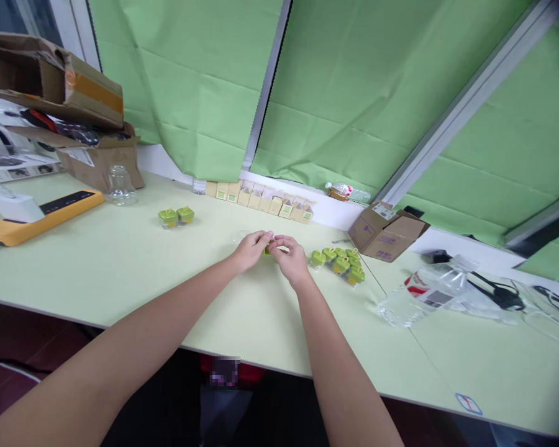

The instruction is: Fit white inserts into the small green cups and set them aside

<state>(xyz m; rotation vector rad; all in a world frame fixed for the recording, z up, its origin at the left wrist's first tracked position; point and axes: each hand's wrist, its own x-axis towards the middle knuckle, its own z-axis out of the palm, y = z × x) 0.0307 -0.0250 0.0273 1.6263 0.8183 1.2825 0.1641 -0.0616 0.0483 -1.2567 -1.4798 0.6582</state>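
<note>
Both hands meet over the middle of the table, fingers closed around a small green-lidded container (pixel 267 250), mostly hidden by them. My left hand (pixel 253 248) grips it from the left, and my right hand (pixel 289 256) pinches it from the right. Beside my left hand lies a clear plastic piece (pixel 239 236), partly covered. To the right of my right hand is a cluster of several small clear containers with green lids (pixel 342 264), some with yellow inside. Two similar green-lidded containers (pixel 176 216) stand together farther left.
Small cardboard boxes (pixel 261 198) line the back of the table (pixel 205 285). At left are an orange power strip (pixel 56 214), a clear jar (pixel 121 186) and stacked cartons (pixel 93 93). At right are an open carton (pixel 386 233), a large plastic bottle (pixel 423 292) and cables (pixel 498 292).
</note>
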